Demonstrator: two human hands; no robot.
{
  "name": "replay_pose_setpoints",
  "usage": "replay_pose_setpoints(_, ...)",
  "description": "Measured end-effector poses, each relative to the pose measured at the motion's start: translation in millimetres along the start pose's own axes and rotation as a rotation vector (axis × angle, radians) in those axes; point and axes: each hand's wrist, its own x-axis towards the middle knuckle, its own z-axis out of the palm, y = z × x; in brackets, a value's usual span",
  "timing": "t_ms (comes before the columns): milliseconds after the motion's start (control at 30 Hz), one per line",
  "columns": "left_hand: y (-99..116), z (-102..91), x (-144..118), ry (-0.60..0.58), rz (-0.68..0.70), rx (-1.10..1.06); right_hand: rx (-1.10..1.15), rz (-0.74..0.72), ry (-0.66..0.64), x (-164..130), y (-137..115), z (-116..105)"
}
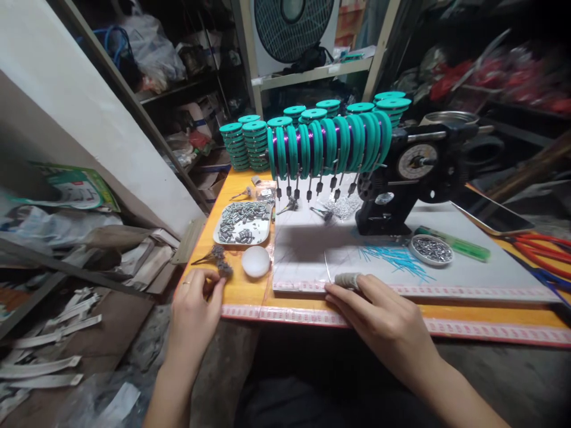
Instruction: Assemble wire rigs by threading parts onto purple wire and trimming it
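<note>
Left hand (194, 297): fingers pinched on a small grey weight (222, 267)
Right hand (379, 318): closed on a taped needle (345, 278)
Next: likely bring both together precisely

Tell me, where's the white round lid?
The lid lies on the orange table, left of the white mat, just below the grey tray and near the left hand.
</note>
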Motion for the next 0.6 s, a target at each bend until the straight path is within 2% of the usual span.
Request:
replay_pose_setpoints(100, 7.3, -1.0, 7.5, 0.062, -0.014, 0.035, 0.015, -0.015, -0.004, -0.6, 0.9, 0.2)
replay_pose_setpoints(167, 24.3, -1.8, 5.6, 0.14, 0.025, 0.009, 0.028, -0.033, -0.011, -1.3, 1.4, 0.5)
replay_pose_setpoints(233, 49.0, -0.8, 1.1, 0.202, 0.134, -0.109, 0.047, -0.035, -0.001, -2.1, 1.2, 0.7)
replay_pose_setpoints(267, 62.6, 1.0, -0.8, 0.178, 0.206, -0.194, 0.058, -0.023, 0.016, -2.5, 0.7, 0.5)
replay_pose_setpoints(333, 88.6, 7.9, -2.1, 0.055, 0.395, -0.295, 0.086, 0.02, 0.06, -2.9, -1.3, -0.9)
replay_pose_setpoints(433, 116.4, 21.5, 3.3, -0.062, 0.477, -0.306, 0.18, 0.117, 0.095, -3.5, -5.8, -5.9)
replay_pose_setpoints(500, 125.3, 27.1, 8.8, -0.063, 0.481, -0.302, 0.276, 0.181, 0.101, -4.5, -8.7, -10.7)
replay_pose_setpoints(600, 126.7, 25.9, 11.7, -0.017, 0.521, -0.315, 0.391, 0.217, 0.12, -6.0, -11.0, -19.2)
